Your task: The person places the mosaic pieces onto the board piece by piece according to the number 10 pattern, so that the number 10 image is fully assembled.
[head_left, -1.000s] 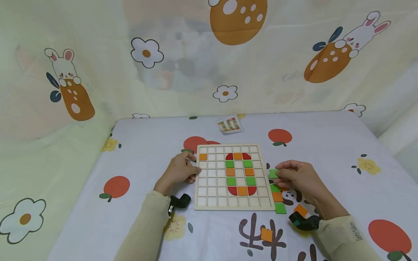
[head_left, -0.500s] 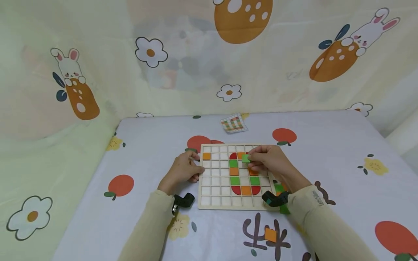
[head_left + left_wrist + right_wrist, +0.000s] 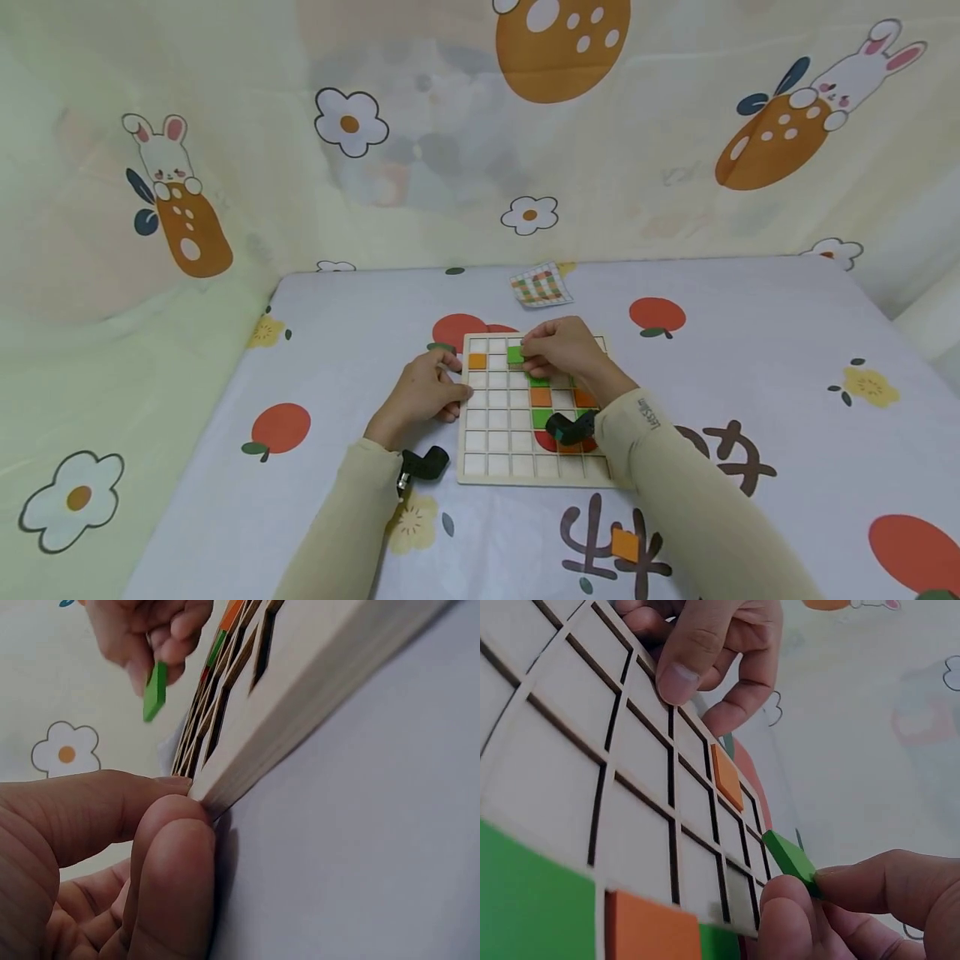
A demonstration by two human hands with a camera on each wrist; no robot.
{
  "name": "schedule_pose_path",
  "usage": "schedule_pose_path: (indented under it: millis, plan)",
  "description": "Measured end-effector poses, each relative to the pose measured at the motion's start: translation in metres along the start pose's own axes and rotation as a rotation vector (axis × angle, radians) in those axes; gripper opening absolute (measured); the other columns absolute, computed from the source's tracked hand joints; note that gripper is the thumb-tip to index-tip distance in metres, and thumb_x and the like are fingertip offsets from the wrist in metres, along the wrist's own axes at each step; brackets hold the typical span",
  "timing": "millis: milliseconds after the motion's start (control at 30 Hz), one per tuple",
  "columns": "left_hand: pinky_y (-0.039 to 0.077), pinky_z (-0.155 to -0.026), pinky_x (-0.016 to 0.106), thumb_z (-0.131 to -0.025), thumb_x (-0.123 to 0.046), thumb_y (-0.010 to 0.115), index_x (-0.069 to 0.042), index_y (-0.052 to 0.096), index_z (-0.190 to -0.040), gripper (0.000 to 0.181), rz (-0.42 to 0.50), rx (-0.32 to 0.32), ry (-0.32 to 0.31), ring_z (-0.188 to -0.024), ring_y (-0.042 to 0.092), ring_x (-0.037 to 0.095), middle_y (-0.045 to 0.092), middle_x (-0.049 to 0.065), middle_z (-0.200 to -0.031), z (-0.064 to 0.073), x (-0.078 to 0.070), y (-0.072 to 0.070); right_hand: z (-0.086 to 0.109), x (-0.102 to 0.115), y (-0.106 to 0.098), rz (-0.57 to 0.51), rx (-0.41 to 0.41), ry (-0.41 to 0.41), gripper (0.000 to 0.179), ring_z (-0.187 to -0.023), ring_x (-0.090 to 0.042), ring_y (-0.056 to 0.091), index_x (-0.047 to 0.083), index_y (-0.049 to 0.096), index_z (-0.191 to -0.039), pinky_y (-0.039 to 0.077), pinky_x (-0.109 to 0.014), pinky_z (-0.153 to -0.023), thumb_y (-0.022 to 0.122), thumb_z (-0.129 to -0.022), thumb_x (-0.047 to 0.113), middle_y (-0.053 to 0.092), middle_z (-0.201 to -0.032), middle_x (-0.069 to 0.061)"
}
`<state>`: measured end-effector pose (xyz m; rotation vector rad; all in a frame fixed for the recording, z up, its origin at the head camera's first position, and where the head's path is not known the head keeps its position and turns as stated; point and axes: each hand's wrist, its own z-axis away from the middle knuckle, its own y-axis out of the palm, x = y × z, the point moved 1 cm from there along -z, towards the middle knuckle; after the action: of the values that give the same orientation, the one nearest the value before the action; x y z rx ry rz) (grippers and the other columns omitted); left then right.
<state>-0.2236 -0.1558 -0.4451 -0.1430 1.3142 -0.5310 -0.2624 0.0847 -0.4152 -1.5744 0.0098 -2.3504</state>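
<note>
My right hand (image 3: 566, 352) pinches a green square tile (image 3: 514, 356) between thumb and fingertips over the far part of a wooden grid board (image 3: 476, 464). The right wrist view shows the green tile (image 3: 789, 856) tilted above the cells. My left hand (image 3: 417, 393) holds the board's left edge, its thumb and finger at the rim in the left wrist view. An orange tile (image 3: 477, 361) sits in the board's left column. Red, green and orange tiles form a ring on the right half, partly hidden by my right hand and wrist.
A loose orange tile (image 3: 625, 545) lies on the patterned tablecloth in front of the board. Behind the board is a small patterned card (image 3: 542, 286). A printed curtain (image 3: 420, 208) hangs along the back of the table. My right sleeve covers the area beside the board.
My right hand has carried the green tile from the board's right side leftward across the ring to the upper left cells. My left hand stays at the left edge. The head view has shifted slightly.
</note>
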Motion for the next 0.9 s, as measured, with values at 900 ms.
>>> schedule_pose_path:
  millis: [900]
  plan:
    - [0.060, -0.053, 0.028, -0.092, -0.010, 0.079, -0.004, 0.057, -0.119, 0.035, 0.021, 0.014, -0.014, -0.052, 0.064, 0.016, 0.065, 0.012, -0.079, -0.003, 0.003, -0.001, -0.009, 0.007, 0.024, 0.248, -0.014, -0.044, 0.016, -0.061, -0.014, 0.062, 0.003, 0.075, -0.105, 0.053, -0.024, -0.056, 0.070, -0.099, 0.017, 0.071, -0.076, -0.008]
